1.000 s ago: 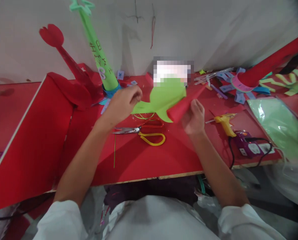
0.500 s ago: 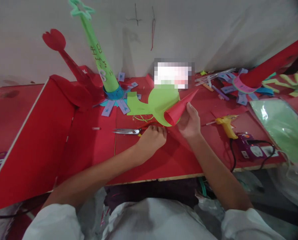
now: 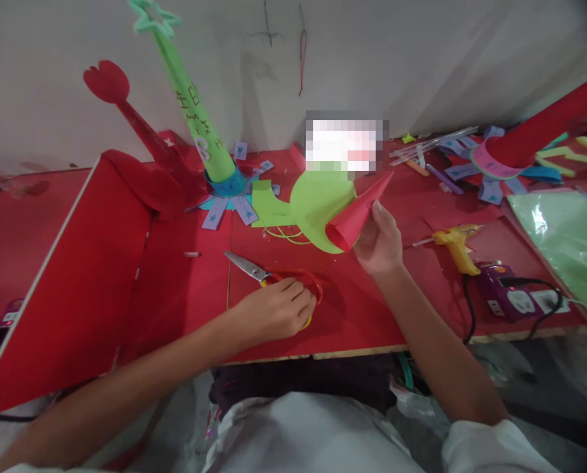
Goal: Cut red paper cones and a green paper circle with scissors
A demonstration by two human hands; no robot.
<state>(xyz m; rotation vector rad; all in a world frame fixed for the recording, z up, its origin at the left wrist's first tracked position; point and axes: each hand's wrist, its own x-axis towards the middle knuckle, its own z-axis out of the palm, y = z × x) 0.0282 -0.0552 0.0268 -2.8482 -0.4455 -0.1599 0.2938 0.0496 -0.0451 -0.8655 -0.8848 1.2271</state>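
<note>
In the head view, my right hand [image 3: 383, 244] holds a rolled red paper cone [image 3: 351, 220], its wide mouth facing left and its point up to the right. My left hand [image 3: 284, 305] has its fingers curled over the handles of a pair of scissors [image 3: 248, 266] with red and yellow loops. The blades look closed and point up to the left. Behind the cone is a round piece of lime-green paper [image 3: 316, 197], partly hidden by it. A cut lime-green scrap [image 3: 271, 209] lies to its left.
A yellow glue gun [image 3: 458, 248] rests beside a purple power block [image 3: 507, 289] on the right. A tall green paper tower [image 3: 202, 125] stands at the back left, near a slanted red board [image 3: 71, 282]. A red tube [image 3: 554, 125] leans at the right.
My left hand and the scissors have moved toward my body and slightly left, with the blades now more tilted. The right hand keeps hold of the cone, nearly in place.
</note>
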